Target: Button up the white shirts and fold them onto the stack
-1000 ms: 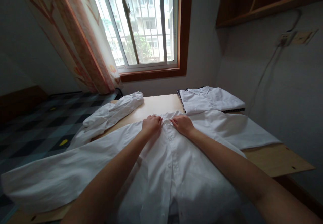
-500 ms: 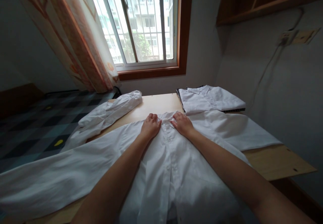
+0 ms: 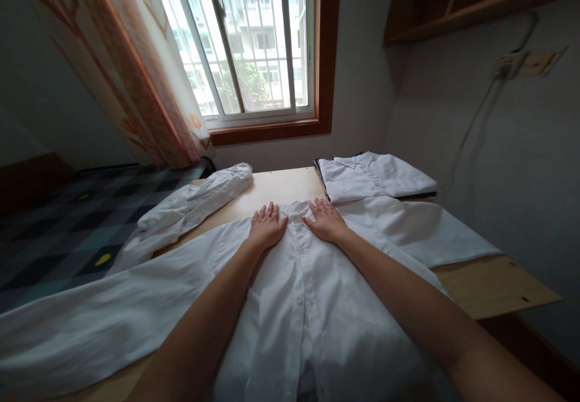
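Observation:
A white button-front shirt (image 3: 299, 293) lies front up with its collar at the far end and both sleeves spread sideways. My left hand (image 3: 268, 225) rests flat on it just left of the collar, fingers apart. On the collar's other side, my right hand (image 3: 324, 219) lies palm down with its fingers spread. Neither hand grips the fabric. The shirt's lower hem is out of view at the bottom.
The wooden board (image 3: 502, 284) lies under the shirt. Folded white clothing (image 3: 376, 175) sits at its back right, with a crumpled white garment (image 3: 194, 202) at the left. A checked bed (image 3: 40, 239) is further left, beneath a curtain (image 3: 136, 81); a shelf (image 3: 480, 6) hangs upper right.
Both hands have opened from curled fingers at the collar to flat, spread fingers on the shirt. The view has shifted slightly; the shirt lies much the same.

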A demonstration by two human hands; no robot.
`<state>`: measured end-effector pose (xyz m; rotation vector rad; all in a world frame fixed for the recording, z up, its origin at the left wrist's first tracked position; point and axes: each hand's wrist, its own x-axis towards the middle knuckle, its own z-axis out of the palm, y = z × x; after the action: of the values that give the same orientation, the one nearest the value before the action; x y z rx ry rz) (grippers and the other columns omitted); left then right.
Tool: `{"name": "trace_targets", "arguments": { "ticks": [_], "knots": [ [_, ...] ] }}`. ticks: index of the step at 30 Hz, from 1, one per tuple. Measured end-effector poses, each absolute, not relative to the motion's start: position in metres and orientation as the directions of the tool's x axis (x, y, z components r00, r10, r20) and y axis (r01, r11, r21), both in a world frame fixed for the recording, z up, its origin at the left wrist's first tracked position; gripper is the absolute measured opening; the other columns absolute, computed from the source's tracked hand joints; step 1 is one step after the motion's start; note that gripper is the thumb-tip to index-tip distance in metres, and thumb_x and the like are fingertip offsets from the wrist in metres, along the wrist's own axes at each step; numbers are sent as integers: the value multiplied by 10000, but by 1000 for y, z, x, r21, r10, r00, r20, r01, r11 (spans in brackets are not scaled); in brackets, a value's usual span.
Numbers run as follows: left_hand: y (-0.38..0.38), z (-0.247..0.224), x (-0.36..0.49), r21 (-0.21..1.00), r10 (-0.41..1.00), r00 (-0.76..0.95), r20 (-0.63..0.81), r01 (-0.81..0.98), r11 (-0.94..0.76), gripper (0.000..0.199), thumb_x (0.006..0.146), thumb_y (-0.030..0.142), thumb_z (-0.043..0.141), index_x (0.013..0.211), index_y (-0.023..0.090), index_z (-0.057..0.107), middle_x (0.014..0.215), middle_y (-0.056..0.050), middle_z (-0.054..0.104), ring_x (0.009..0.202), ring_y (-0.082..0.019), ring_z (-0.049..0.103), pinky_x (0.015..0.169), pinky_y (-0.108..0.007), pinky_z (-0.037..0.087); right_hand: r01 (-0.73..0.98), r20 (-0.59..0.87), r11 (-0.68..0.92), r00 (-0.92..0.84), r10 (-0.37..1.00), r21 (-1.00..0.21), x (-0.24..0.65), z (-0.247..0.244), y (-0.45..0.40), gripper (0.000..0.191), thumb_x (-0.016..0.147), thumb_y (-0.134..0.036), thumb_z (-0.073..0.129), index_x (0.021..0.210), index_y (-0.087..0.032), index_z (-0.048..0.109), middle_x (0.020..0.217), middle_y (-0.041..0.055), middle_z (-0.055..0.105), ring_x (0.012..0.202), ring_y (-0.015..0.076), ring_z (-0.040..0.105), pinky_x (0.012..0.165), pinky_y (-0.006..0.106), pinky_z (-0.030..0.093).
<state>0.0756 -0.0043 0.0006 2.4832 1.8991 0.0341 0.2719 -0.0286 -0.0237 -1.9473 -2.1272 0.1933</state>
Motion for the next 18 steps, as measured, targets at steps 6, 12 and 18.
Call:
{"name": "trace_targets", "arguments": {
  "ticks": [6,12,18],
  "knots": [
    [-7,2,78,-30,964,258,64,966,-256,679,986,525,216,1525,135,353,1597,-157,308,1485,-336,249,1193,-527,172,949,86,98,-75,993,-300,273,-20,-30,669,970,-636,331,1545,-293,334,1651,98,181,1518,269,136,1201,409,127],
    [-7,10,85,-93,972,231,41,970,-227,686,975,518,240,1483,93,421,1554,-198,377,1455,-372,305,1182,-550,181,953,91,87,-63,994,-290,271,-22,-31,702,976,-630,318,1558,-238,312,1648,127,172,1518,263,138,1203,394,117],
    [-16,4,85,-103,976,205,68,975,-198,676,980,509,239,1495,104,403,1567,-201,353,1443,-379,328,1179,-570,166,958,75,79,-60,995,-277,269,-21,-32,718,979,-618,314,1558,-194,313,1641,146,192,1514,273,146,1200,406,110]
  ]
}}
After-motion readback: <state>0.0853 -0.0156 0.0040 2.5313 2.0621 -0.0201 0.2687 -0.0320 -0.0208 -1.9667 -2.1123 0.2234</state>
